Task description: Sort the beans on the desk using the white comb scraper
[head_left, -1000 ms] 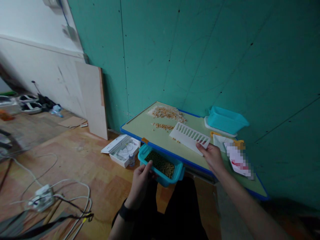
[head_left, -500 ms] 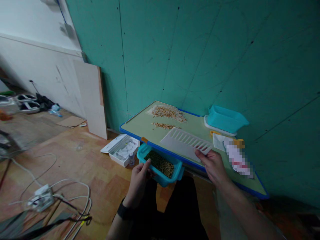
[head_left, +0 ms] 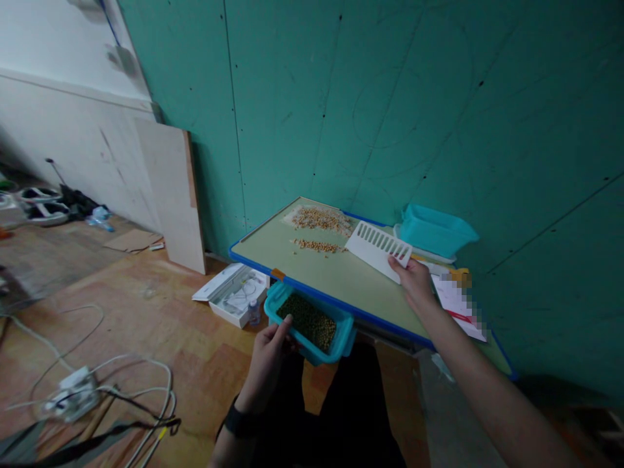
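Observation:
My left hand (head_left: 270, 353) grips the near rim of a teal tub of green beans (head_left: 311, 320), held just below the front edge of a small blue-rimmed table (head_left: 312, 274). My right hand (head_left: 414, 283) holds a white slotted plastic panel (head_left: 376, 247) by its near corner, tilted over the tabletop. Its far end lies close to two patches of yellow beans (head_left: 322, 219) spread at the table's back left.
An upturned teal tub on a white lid (head_left: 433, 231) stands at the table's back right, with papers (head_left: 455, 300) beside it. A green wall rises behind. On the wooden floor lie an open white box (head_left: 233, 294), a power strip with cables (head_left: 73, 395) and a leaning board (head_left: 171, 192).
My right hand has moved the white slotted panel from the table's front edge away to the back, towards the yellow beans. My left hand and the tub have stayed in place.

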### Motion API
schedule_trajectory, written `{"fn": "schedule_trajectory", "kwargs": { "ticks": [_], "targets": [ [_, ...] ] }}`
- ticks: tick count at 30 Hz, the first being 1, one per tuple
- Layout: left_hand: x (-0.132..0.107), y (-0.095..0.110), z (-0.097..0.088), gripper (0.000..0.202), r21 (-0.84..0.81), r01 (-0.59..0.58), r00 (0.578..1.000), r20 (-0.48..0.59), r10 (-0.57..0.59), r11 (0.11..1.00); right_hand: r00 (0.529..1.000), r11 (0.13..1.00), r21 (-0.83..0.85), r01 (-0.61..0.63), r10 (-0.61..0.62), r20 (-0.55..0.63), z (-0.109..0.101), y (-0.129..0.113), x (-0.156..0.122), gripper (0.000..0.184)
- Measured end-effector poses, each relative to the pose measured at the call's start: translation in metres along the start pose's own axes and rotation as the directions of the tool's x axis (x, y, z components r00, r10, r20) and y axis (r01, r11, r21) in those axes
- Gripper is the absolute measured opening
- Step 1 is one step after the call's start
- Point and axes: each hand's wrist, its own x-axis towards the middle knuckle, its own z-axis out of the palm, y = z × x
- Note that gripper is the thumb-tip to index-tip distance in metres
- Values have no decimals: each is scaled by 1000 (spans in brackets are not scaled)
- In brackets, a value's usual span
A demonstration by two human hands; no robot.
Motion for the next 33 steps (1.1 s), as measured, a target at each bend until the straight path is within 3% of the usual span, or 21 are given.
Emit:
{"fn": "schedule_trajectory", "kwargs": {
  "ticks": [20, 33],
  "targets": [
    [-1, -1, 0, 48, -11, -11, 1000, 23, 12, 1000, 996, 986, 154, -69, 59, 72, 1, -7, -16, 45],
    [-2, 4, 3, 50, -32, 12, 1000, 4, -12, 999, 971, 980, 154, -127, 90, 223, 9, -14, -24, 53]
  ]
}}
